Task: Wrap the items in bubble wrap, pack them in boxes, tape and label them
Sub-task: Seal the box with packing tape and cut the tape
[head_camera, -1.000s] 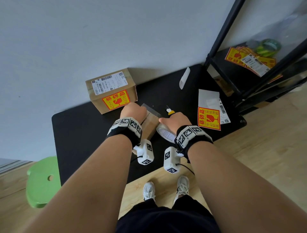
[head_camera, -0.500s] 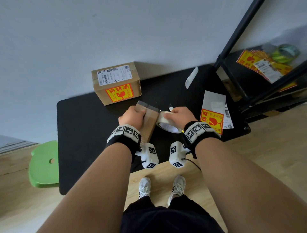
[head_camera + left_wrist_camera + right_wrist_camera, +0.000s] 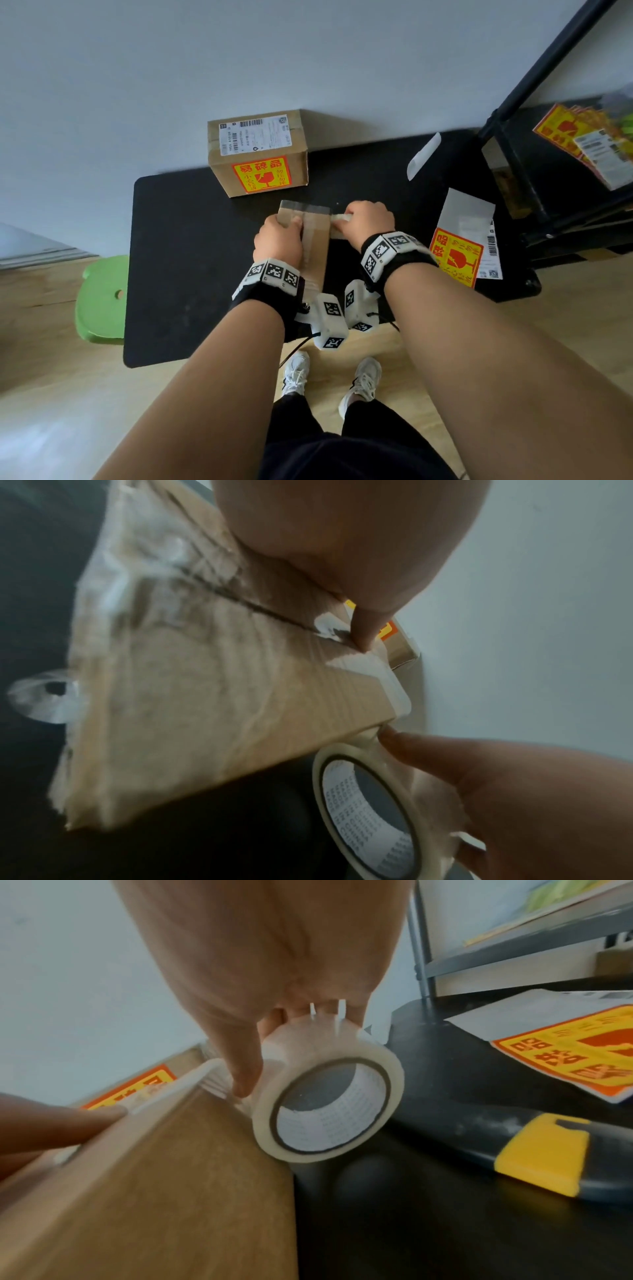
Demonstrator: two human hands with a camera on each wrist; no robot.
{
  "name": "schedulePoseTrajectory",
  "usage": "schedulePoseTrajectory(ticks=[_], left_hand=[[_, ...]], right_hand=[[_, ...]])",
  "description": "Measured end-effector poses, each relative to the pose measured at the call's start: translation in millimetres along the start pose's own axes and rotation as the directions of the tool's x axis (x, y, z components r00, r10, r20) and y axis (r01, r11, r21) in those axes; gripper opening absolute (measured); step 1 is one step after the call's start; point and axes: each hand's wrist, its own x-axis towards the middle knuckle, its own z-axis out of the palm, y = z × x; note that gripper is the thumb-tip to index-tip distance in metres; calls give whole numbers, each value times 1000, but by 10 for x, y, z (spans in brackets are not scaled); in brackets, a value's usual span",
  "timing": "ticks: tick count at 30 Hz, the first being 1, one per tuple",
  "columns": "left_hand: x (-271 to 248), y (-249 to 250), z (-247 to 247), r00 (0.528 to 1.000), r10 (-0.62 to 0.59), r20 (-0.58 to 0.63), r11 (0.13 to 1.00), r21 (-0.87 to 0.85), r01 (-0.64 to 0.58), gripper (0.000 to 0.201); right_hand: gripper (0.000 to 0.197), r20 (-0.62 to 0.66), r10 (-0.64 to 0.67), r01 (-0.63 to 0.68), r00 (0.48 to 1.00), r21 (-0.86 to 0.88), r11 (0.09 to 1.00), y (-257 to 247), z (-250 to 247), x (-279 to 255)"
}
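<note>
The narrow cardboard box (image 3: 308,240) sits in the middle of the black table (image 3: 191,260), long side running away from the person, clear tape already down its top seam and across its far end. The left hand (image 3: 278,240) lies on the box's left side, fingers curled over the edge, thumb tip (image 3: 363,631) pressed down on the tape at the seam. The right hand (image 3: 368,219) is clamped around the roll of clear tape (image 3: 325,1096), fingers over the top of the roll, thumb (image 3: 240,1069) down beside it; the roll is hard against the box's right far corner, and a short stretch of tape runs from it onto the box edge. Just behind the box stands a sealed carton (image 3: 258,150) against the wall, shipping label on top, red-and-yellow fragile sticker on its front. To the right on the table lie a fragile sticker sheet (image 3: 455,255) and a white label backing (image 3: 466,209), and near the roll a yellow-and-black utility knife (image 3: 534,1156). A white strip (image 3: 423,156) lies farther back, a black shelf (image 3: 534,178) holds more stickers, and a green stool (image 3: 101,298) stands at left.
</note>
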Motion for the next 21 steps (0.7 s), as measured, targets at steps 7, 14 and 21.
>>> schedulePoseTrajectory(ticks=[7, 14, 21], left_hand=[[5, 28, 41, 996, -57, -64, 998, -7, 56, 51], [-130, 213, 119, 976, 91, -199, 990, 127, -66, 63], [-148, 318, 269, 977, 115, -181, 954, 294, -58, 102]], right_hand=[[42, 48, -42, 42, 998, 10, 999, -47, -12, 187], [31, -129, 56, -5, 990, 367, 930, 178, -6, 68], [36, -93, 284, -225, 954, 404, 887, 652, 53, -161]])
